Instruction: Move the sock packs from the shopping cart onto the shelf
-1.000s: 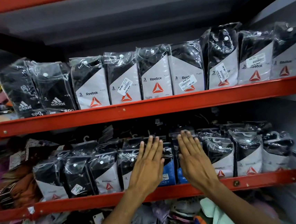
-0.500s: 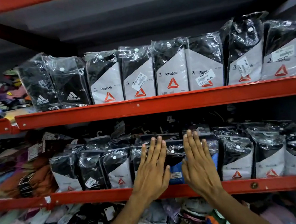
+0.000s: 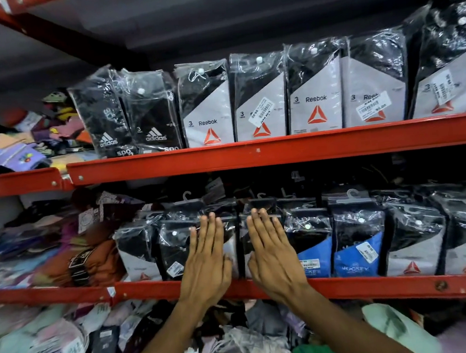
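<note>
Neither hand grips anything: the left hand (image 3: 206, 267) and right hand (image 3: 274, 260) lie flat, fingers straight and together, palms pressed against the fronts of the clear-plastic black-and-white sock packs (image 3: 176, 253) standing upright in a row on the lower red metal shelf (image 3: 379, 286). Just right of the right hand stand two blue-labelled sock packs (image 3: 358, 244). The upper red shelf (image 3: 252, 153) carries another upright row of bagged packs (image 3: 314, 91). Loose clothing (image 3: 58, 349) is heaped beneath.

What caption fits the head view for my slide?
Both hands, left and right, press flat against sock packs on the lower red shelf.
</note>
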A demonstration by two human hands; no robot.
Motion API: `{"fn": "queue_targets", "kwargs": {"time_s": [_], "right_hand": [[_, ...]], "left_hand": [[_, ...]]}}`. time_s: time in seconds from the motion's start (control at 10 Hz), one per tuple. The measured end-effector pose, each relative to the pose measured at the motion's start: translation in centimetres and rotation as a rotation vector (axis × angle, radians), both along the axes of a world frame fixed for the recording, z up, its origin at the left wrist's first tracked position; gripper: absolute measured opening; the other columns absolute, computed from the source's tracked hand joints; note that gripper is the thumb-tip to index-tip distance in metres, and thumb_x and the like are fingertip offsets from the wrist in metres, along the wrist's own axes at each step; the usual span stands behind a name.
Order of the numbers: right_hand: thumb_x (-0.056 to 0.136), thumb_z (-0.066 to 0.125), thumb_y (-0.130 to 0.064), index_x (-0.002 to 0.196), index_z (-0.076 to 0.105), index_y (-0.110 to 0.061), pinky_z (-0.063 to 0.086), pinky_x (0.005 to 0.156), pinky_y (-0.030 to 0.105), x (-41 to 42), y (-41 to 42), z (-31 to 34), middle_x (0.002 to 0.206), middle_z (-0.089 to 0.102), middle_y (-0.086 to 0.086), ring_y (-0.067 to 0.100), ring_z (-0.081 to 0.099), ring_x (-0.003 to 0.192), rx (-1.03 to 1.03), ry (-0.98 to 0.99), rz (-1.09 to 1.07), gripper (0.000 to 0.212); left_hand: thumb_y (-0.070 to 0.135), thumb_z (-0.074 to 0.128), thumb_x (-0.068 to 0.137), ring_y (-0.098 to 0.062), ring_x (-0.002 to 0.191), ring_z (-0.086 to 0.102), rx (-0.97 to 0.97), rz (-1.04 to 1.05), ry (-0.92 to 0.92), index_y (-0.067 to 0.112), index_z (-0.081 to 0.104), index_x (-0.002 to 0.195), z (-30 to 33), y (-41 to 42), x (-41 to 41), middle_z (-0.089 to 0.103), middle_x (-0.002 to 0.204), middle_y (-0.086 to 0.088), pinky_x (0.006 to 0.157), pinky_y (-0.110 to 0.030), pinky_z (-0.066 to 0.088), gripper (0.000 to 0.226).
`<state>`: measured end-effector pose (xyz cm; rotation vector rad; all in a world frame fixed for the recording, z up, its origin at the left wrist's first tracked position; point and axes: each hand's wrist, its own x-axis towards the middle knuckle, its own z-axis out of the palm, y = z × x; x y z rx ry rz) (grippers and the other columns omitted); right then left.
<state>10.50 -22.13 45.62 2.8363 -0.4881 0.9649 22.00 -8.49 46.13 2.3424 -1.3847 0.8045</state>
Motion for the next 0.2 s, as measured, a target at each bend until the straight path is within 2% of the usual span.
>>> {"fn": "queue_targets", "kwargs": {"time_s": [0.1, 0.2], "right_hand": [[0.092, 0.029, -0.029, 0.155, 0.011, -0.001, 0.007, 0.119, 0.046, 0.02, 0.13, 0.22, 0.165, 0.006, 0.015, 0.03, 0.001, 0.153, -0.008, -0.004, -0.004, 0.071], [0.093, 0.031, -0.03, 0.156, 0.009, -0.003, 0.007, 0.12, 0.045, -0.18, 0.13, 0.24, 0.165, 0.002, 0.014, 0.028, 0.0, 0.154, -0.001, -0.02, 0.012, 0.072]], "left_hand": [[0.03, 0.03, 0.092, -0.023, 0.153, -0.014, -0.013, -0.021, 0.023, 0.006, -0.003, 0.156, 0.09, -0.26, -0.04, -0.007, 0.166, -0.013, 0.122, -0.047, -0.001, 0.076], [0.029, 0.036, 0.093, -0.022, 0.153, -0.015, -0.044, -0.019, 0.03, 0.006, -0.003, 0.156, -0.08, -0.44, -0.1, -0.008, 0.166, -0.012, 0.122, -0.048, 0.0, 0.077]]}}
